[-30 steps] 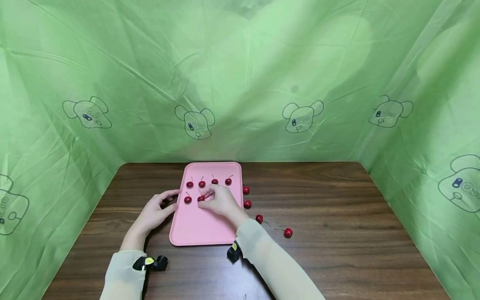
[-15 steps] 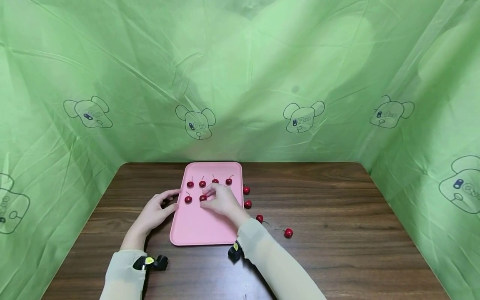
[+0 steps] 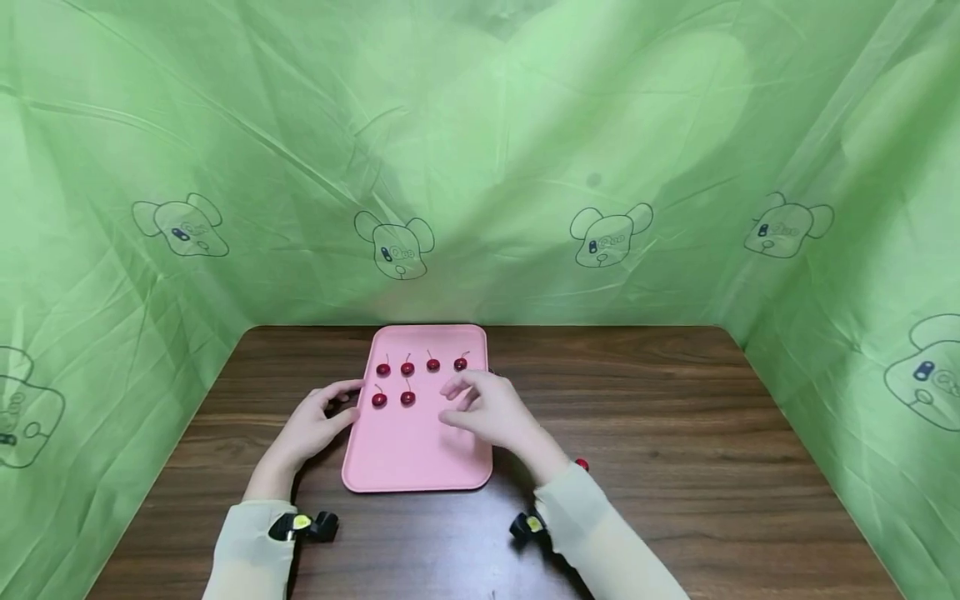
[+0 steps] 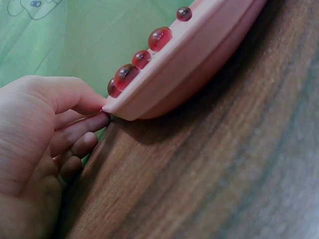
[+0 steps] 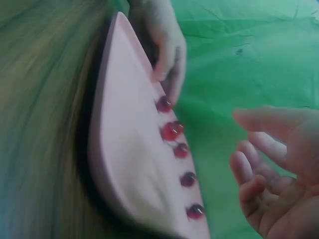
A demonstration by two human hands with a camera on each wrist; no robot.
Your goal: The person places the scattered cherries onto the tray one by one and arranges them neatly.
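Note:
In the head view, a pink tray (image 3: 420, 454) bears red cherries with stems. Several form a back row, among them a cherry (image 3: 432, 365); two stand in front, the right one a cherry (image 3: 407, 398). My left hand (image 3: 313, 423) rests its thumb and fingertips on the tray's left rim, thumb and forefinger spaced along it. My right hand (image 3: 491, 410) hovers over the tray's right side, thumb and fingers parted, holding nothing. In the right wrist view, the right hand's (image 5: 279, 169) loosely bent fingers stand apart from the cherries (image 5: 188, 179).
The tray lies on a dark wooden table (image 3: 660, 400) near its back edge. Beyond the right forearm peeks a loose cherry (image 3: 582, 463); the hand and arm hide the other cherries right of the tray. Green cloth (image 3: 487, 167) surrounds the table.
My right hand has let go of the second front cherry, now standing on the tray, and has moved right with its fingers parted. The left hand stays at the rim.

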